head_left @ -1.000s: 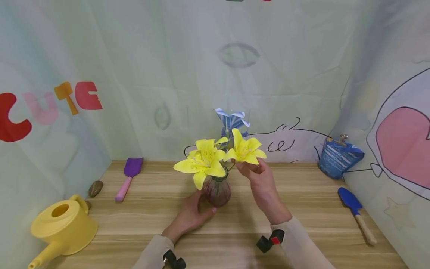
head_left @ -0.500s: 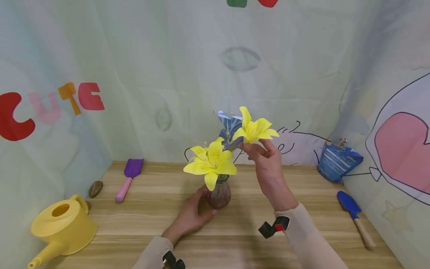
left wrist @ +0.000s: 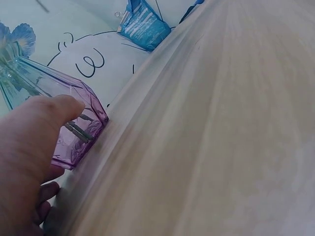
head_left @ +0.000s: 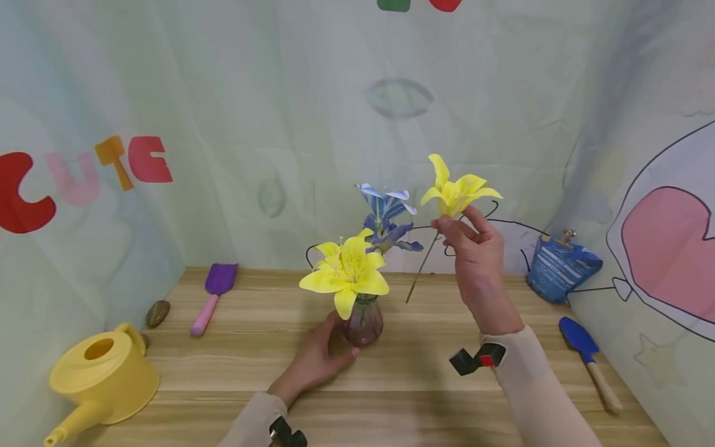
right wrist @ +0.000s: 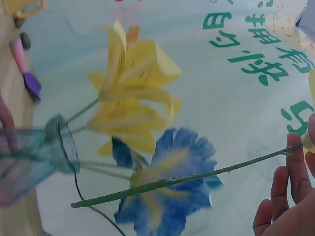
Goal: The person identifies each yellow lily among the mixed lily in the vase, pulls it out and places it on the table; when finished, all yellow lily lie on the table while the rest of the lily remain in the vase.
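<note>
My left hand (head_left: 315, 363) rests nearest me on the counter (head_left: 391, 397), fingers curled round the base of the purple glass vase (head_left: 364, 321), thumb pressed to its faceted side. I judge this grip matters most: the vase is small and top-heavy with blooms, so I should keep it pinned flat to the counter while the other hand works.

Above and to the right of the vase, my right hand (head_left: 475, 257) is raised, pinching a single yellow lily (head_left: 455, 192) just under its bloom between thumb and fingertips. Its thin green stem (head_left: 421, 267) slants down and left toward the vase, and the stem's tip hangs free in the air, clear of the vase mouth. To handle it well, I should hold the stem lightly, avoid crushing the petals, and keep its tip away from the other stems.

In the vase stand a yellow lily cluster (head_left: 346, 273) and, behind it, a blue flower (head_left: 387, 214).

Farther from the vase: a yellow watering can (head_left: 97, 372) at left, a purple scoop (head_left: 215, 292) behind it, a blue trowel (head_left: 589, 354) and a blue pouch (head_left: 561, 267) at right.
</note>
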`<state>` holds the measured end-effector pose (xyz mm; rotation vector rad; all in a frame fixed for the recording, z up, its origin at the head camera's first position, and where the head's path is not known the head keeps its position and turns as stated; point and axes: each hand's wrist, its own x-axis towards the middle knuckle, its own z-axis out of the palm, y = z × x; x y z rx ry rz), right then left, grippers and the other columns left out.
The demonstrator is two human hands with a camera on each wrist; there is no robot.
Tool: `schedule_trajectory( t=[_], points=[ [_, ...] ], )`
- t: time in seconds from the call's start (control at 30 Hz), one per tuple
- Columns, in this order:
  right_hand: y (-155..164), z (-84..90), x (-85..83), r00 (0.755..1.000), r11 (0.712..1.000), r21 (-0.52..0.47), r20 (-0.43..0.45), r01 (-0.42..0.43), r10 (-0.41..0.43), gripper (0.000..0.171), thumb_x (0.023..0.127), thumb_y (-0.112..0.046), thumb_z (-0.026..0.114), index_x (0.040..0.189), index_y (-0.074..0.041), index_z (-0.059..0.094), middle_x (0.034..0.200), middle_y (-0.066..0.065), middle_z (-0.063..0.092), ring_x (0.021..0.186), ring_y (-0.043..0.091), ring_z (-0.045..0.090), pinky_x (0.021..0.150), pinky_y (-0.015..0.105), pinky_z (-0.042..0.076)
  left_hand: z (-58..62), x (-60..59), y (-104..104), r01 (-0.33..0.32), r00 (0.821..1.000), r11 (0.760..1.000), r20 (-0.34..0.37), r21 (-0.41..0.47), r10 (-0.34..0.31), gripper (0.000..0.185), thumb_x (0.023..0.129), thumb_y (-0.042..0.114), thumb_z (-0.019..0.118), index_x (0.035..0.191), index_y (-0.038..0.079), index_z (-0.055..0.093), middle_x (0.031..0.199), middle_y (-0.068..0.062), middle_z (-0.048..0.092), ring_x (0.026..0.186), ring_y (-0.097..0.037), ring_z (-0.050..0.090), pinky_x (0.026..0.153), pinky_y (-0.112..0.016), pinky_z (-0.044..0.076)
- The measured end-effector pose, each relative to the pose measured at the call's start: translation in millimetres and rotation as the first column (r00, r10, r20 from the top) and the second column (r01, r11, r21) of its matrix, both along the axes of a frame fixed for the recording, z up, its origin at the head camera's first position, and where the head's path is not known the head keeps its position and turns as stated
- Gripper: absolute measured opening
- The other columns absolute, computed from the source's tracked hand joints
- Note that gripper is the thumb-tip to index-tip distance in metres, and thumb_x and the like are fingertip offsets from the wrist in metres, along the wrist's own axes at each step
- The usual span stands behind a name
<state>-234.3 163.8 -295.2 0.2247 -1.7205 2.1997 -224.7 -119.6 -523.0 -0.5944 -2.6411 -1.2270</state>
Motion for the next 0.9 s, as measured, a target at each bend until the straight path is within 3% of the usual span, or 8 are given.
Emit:
schedule_trajectory(
  t=[0.17, 0.3, 0.53, 0.73, 0.9],
  points=[
    [12, -8.1, -7.8, 0.995, 0.992, 0.106, 0.067, 0.064, -0.071, 0.047, 0.1, -0.022, 0.078, 0.145, -0.02, 0.067, 0.088, -0.016, 0.08, 0.109, 0.012, 0.07, 0.111, 0.038, 0.044, 1.8, 1.2, 0, -0.013, 1.0, 1.0, 0.004, -0.005, 0.013, 0.076, 0.092, 0.035, 0.084, 0.156, 0.014, 0.05, 0.15, -0.012, 0.067, 0.143, -0.034, 0.062, 0.123, -0.055, 0.048],
    [24, -25.6, -18.8, 0.975, 0.959, 0.248, 0.138, 0.137, -0.175, 0.056, 0.097, -0.029, 0.082, 0.149, -0.02, 0.064, 0.087, -0.019, 0.076, 0.108, 0.012, 0.068, 0.122, 0.049, 0.044, 3.8, 2.4, -1, -0.008, 1.0, 1.0, 0.009, 0.001, 0.008, 0.074, 0.094, 0.031, 0.083, 0.156, 0.012, 0.049, 0.149, -0.013, 0.067, 0.143, -0.034, 0.062, 0.123, -0.054, 0.049],
    [45, -55.7, -40.2, 0.931, 0.908, 0.378, 0.233, 0.179, -0.28, 0.062, 0.096, -0.03, 0.083, 0.153, -0.016, 0.062, 0.087, -0.016, 0.072, 0.108, 0.017, 0.065, 0.113, 0.048, 0.045, 2.4, 0.6, 0, -0.011, 1.0, 1.0, 0.003, -0.01, 0.011, 0.073, 0.095, 0.028, 0.082, 0.158, 0.014, 0.047, 0.151, -0.011, 0.067, 0.144, -0.032, 0.062, 0.123, -0.052, 0.049],
    [57, -80.9, -55.5, 0.889, 0.871, 0.456, 0.303, 0.181, -0.344, 0.061, 0.096, -0.03, 0.083, 0.152, -0.013, 0.062, 0.098, 0.0, 0.073, 0.115, 0.028, 0.064, 0.113, 0.05, 0.047, -0.3, -1.1, 0, -0.012, 1.0, 1.0, -0.008, -0.019, 0.012, 0.073, 0.095, 0.028, 0.082, 0.158, 0.013, 0.047, 0.152, -0.012, 0.066, 0.144, -0.033, 0.062, 0.122, -0.053, 0.049],
    [63, -100.1, -65.6, 0.85, 0.839, 0.512, 0.345, 0.186, -0.399, 0.058, 0.096, -0.03, 0.083, 0.149, -0.012, 0.065, 0.102, 0.005, 0.071, 0.102, 0.024, 0.062, 0.089, 0.035, 0.048, -0.1, -0.7, 1, -0.006, 1.0, 1.0, -0.016, -0.018, 0.006, 0.072, 0.095, 0.027, 0.081, 0.157, 0.013, 0.047, 0.152, -0.013, 0.065, 0.144, -0.034, 0.062, 0.122, -0.055, 0.049]
  ],
)
